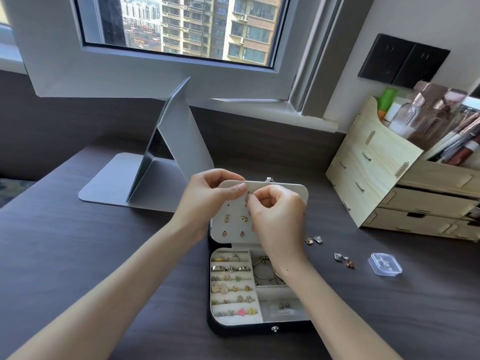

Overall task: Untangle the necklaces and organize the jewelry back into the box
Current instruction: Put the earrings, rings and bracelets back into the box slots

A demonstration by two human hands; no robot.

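We open on the dark wood-grain worktop (78, 255), and far left on it stands a grey folding mirror (166, 152), tilted back on its flat base. Over on the right sits a pale wooden organizer (376, 162) with drawers, its top crammed with brushes and bottles.

Centre and near us is the jewelry box (259, 331): a black shell with rounded corners, a small silver snap on its near edge and a cream lining inside. Its cream earring panel (233, 227) stands up at the far side, dotted with small holes and carrying a few studs in rows.

The left hand (207, 193) grips the panel's top left edge, thumb pressed on the front and fingers curled. The right hand (275, 216) comes in from the right, fingers bunched tight, pinching a tiny metallic earring (248, 197) right at the panel's upper rows. We can't tell whether its post is in a hole.

Down in the tray, the ring rolls (231, 284) on the left hold silver bands, gold pieces and a few pink, yellow and green ones. The right compartment (265, 271) holds thin bangles, partly hidden by the right wrist.

Right of the box, on the worktop, lies a small clear plastic case (385, 263), lid closed. Between it and the box lie the loose earrings (344, 259), one pair near the case and another pair close by the box.
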